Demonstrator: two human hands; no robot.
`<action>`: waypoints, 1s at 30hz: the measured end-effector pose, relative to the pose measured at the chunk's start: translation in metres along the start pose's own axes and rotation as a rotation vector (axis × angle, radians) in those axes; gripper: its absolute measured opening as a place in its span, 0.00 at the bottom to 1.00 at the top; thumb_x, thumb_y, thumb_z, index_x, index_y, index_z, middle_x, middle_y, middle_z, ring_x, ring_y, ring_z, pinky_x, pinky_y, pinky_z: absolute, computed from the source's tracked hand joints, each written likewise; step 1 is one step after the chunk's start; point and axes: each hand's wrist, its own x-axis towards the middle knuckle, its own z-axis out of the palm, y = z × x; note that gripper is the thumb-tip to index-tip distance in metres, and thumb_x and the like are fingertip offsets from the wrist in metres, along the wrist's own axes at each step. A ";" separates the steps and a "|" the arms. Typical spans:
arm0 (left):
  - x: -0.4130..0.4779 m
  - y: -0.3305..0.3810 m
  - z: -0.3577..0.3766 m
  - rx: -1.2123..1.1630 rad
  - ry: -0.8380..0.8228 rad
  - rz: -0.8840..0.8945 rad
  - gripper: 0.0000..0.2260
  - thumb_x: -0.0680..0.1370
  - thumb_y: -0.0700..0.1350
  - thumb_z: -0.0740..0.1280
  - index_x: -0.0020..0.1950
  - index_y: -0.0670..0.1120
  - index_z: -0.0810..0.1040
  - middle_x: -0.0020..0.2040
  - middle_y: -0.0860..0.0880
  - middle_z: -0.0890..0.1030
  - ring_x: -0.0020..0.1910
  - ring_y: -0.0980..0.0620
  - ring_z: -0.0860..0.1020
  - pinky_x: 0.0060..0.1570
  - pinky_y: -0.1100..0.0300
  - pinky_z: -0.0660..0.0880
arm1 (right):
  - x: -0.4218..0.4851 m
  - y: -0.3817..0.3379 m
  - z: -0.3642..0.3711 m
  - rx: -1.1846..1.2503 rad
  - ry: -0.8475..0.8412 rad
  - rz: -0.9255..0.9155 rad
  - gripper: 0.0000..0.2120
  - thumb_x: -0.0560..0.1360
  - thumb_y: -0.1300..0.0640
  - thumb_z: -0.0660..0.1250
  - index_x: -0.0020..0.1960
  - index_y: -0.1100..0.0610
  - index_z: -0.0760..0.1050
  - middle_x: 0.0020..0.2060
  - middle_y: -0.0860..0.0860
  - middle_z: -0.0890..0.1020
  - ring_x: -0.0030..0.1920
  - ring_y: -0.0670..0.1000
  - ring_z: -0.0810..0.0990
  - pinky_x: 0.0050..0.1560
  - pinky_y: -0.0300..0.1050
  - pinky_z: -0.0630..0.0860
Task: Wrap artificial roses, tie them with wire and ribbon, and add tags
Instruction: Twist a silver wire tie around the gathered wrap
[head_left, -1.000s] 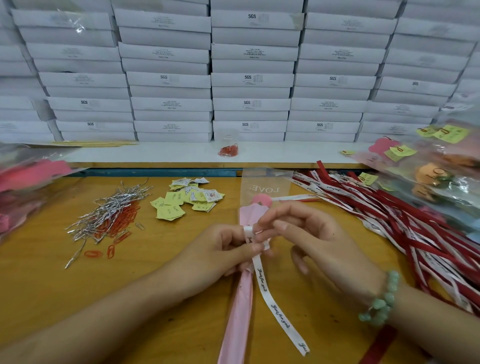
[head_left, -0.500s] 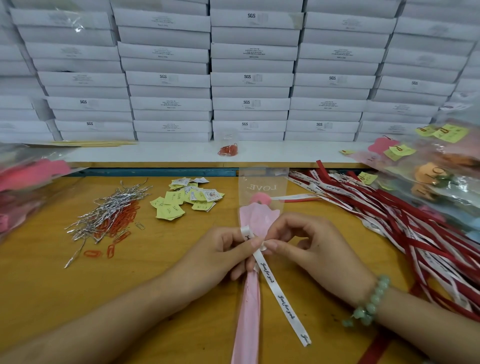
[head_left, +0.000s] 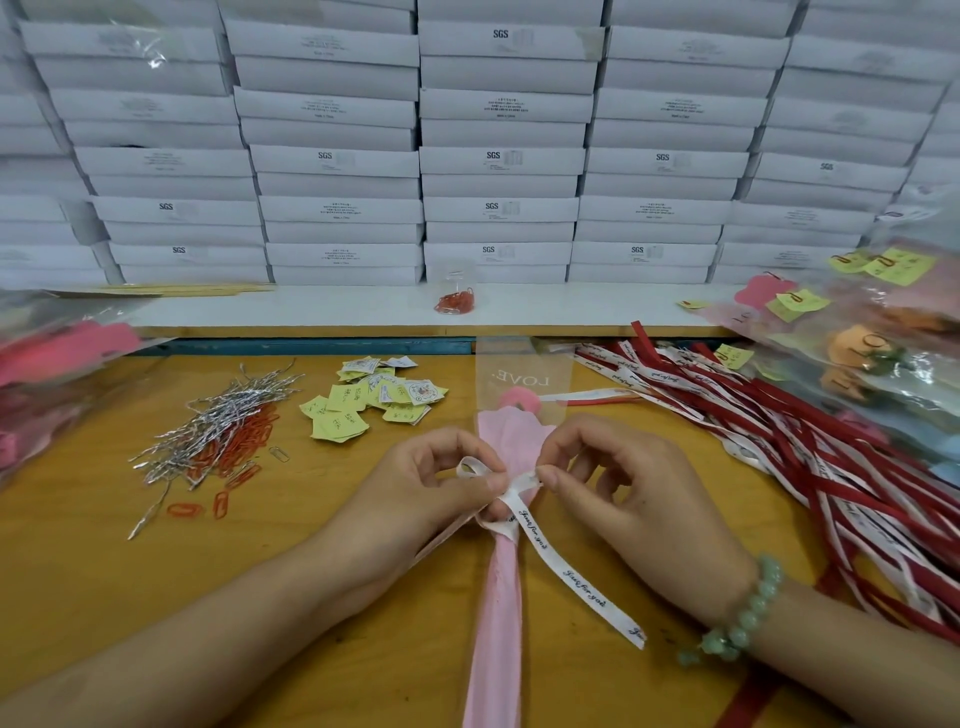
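Near the middle of the table (head_left: 93, 582), the left hand (head_left: 415, 493) and right hand (head_left: 623, 493) each pinch a loop of the white ribbon (head_left: 571, 577) around the pink wrapped rose (head_left: 498, 597).

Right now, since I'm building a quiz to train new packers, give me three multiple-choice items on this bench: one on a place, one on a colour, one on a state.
1. Where do the silver wire ties lie relative to the yellow tags?
A) left of them B) right of them C) heaped on top of them

2. What colour is the wrapping paper round the rose?
A) blue B) pink C) green

3. What is the state of the white ribbon?
A) rolled up B) cut into pieces C) pinched by both hands at the wrap

Answers: 1 A, the ties sit apart, left of the tags. 2 B, the paper is plainly pink. 3 C, the left hand and right hand each pinch part of it.
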 end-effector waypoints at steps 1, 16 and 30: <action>0.000 0.000 0.000 -0.014 0.001 -0.005 0.06 0.70 0.41 0.76 0.44 0.45 0.83 0.40 0.44 0.82 0.36 0.50 0.81 0.42 0.61 0.78 | 0.000 -0.001 0.000 0.010 0.005 -0.013 0.07 0.73 0.61 0.72 0.41 0.50 0.78 0.37 0.42 0.79 0.38 0.47 0.78 0.32 0.34 0.70; -0.004 0.003 0.006 0.122 0.024 0.026 0.05 0.69 0.42 0.75 0.44 0.47 0.84 0.41 0.43 0.85 0.39 0.48 0.83 0.42 0.58 0.80 | 0.001 0.000 0.009 0.139 -0.118 0.042 0.12 0.67 0.58 0.78 0.44 0.51 0.76 0.38 0.43 0.80 0.40 0.47 0.80 0.36 0.30 0.71; -0.007 0.012 0.013 0.255 0.036 0.118 0.04 0.67 0.41 0.77 0.40 0.48 0.84 0.42 0.46 0.85 0.44 0.51 0.84 0.44 0.64 0.78 | 0.001 0.000 0.014 0.130 -0.214 0.081 0.13 0.72 0.65 0.70 0.50 0.53 0.70 0.38 0.43 0.78 0.34 0.43 0.77 0.32 0.32 0.69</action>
